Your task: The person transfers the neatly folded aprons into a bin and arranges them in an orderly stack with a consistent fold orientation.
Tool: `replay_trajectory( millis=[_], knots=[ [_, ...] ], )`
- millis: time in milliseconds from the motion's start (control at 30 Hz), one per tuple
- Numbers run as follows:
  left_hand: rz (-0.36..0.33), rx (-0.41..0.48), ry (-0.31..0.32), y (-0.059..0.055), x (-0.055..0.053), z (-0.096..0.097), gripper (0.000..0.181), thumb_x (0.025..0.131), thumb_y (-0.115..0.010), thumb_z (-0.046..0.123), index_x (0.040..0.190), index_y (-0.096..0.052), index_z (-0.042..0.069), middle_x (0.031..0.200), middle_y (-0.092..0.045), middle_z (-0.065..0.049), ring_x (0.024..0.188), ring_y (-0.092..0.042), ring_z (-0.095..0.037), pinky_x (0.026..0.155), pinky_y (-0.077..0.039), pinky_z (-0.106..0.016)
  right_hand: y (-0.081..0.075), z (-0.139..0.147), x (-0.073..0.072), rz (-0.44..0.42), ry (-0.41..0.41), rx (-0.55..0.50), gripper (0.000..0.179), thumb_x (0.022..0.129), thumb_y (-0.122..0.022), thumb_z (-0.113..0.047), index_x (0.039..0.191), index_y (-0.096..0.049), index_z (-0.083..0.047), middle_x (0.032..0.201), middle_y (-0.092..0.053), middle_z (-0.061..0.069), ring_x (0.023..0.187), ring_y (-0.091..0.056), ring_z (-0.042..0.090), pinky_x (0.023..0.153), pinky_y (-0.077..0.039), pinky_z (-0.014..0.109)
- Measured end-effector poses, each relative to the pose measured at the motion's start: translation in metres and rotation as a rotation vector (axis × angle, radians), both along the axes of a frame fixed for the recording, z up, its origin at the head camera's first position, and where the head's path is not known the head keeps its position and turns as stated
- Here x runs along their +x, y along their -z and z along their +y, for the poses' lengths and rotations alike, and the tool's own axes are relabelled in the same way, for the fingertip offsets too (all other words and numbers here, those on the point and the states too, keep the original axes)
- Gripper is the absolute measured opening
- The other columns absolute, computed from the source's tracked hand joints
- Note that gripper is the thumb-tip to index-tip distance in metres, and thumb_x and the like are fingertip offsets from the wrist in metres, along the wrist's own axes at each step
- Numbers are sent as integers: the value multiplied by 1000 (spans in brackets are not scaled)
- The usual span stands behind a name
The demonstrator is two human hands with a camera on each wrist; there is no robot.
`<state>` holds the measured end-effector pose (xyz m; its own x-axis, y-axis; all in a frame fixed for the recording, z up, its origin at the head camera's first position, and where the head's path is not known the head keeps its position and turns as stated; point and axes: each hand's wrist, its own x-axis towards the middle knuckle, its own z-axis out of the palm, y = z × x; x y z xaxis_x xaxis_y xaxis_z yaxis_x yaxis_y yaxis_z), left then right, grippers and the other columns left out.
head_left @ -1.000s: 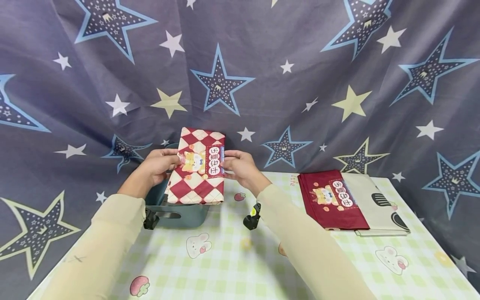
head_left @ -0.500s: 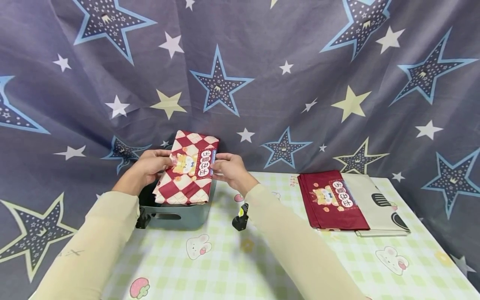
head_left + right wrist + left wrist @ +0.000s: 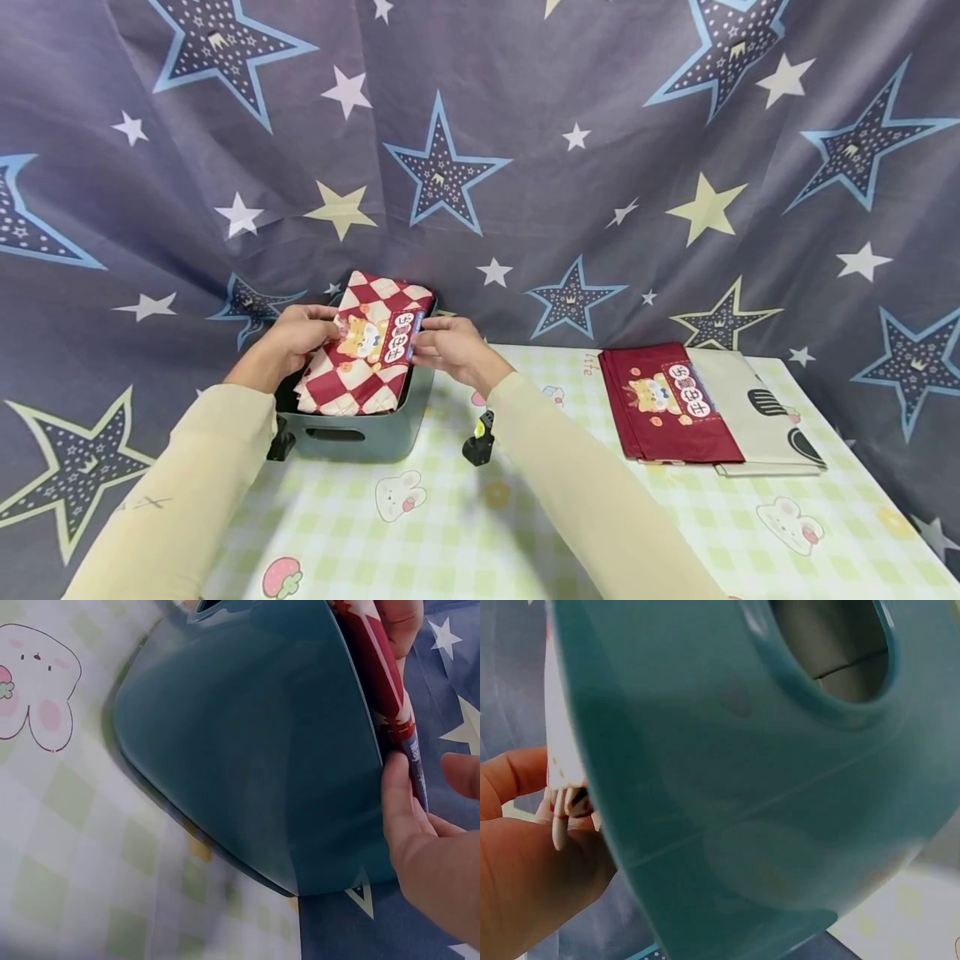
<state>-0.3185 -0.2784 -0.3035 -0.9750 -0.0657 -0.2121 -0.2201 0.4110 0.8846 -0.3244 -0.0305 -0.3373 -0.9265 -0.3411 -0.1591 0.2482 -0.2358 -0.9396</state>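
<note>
A folded red-and-cream argyle cloth (image 3: 360,362), with a cartoon animal and a lettered patch, lies tilted in the mouth of a blue-green plastic bin (image 3: 375,437). My left hand (image 3: 298,340) pinches its left edge; in the left wrist view the thumb lies on the cloth, while the bin wall partly hides the other fingers. At the opposite edge, my right hand (image 3: 453,350) touches the cloth with fairly straight fingers. The right wrist view shows that thumb (image 3: 459,774) lifted off the cloth (image 3: 386,675), and fingers along the bin's rim.
A folded dark red cloth (image 3: 660,408) with a similar cartoon patch and a cream section (image 3: 750,408) lies at the table's right. The table (image 3: 420,550) wears a green checked cover. A star-printed curtain (image 3: 480,242) hangs close behind the bin.
Both hands have moved left and down with the argyle cloth, from above the bin into its mouth. The right thumb now stands off the cloth. The dark red cloth stays put.
</note>
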Motion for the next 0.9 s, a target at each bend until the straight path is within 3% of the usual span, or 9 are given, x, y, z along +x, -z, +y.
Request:
replay_trajectory(
  millis=[333, 667, 800, 900],
  knots=[
    [-21, -12, -1, 6, -4, 1, 60, 99, -55, 8, 156, -36, 0, 146, -44, -24, 119, -52, -33, 91, -47, -39, 0, 2, -1, 2, -20, 7, 42, 99, -57, 5, 140, -49, 10, 114, -64, 20, 87, -67, 23, 91, -58, 38],
    [-42, -10, -10, 8, -5, -4, 63, 100, -56, 9, 158, -34, 2, 151, -40, -24, 122, -51, -33, 93, -47, -41, -3, 2, 2, 21, 1, 28, 39, 99, -57, 3, 137, -53, 11, 127, -62, 27, 89, -68, 26, 88, -59, 39],
    [-5, -45, 2, 9, -4, -5, 60, 99, -56, 8, 155, -37, 0, 139, -50, -22, 110, -55, -27, 84, -51, -34, -2, 5, 1, 63, 26, 70, 35, 99, -58, 2, 133, -57, 9, 130, -61, 28, 92, -68, 28, 85, -60, 37],
    [54, -118, 11, 8, -3, -6, 59, 96, -58, 7, 151, -41, -4, 114, -58, -15, 92, -58, -19, 73, -54, -27, 0, 9, 0, 92, 65, 126, 28, 100, -58, -3, 126, -63, 4, 129, -61, 26, 91, -67, 27, 81, -61, 37]
  ],
)
